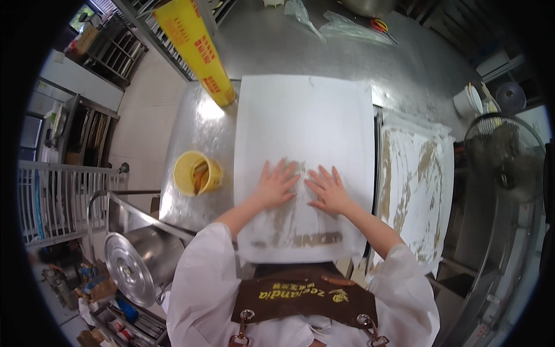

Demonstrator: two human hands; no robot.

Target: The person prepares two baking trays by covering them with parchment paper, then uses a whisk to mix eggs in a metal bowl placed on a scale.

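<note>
A large white paper sheet lies flat on the steel table in front of me. Its near half shows brownish patches, as if something beneath is sticking to it; what that is stays hidden. My left hand presses flat on the paper with fingers spread. Close beside it, my right hand also rests on the paper, fingers apart. Neither hand holds anything. Right of the paper, a second paper-covered tray shows similar brown smears.
To the left stand a yellow tub with utensils inside and a long yellow box. Scissors and clear plastic lie at the back of the steel table. A fan and white bucket are at right; a lidded pot stands lower left.
</note>
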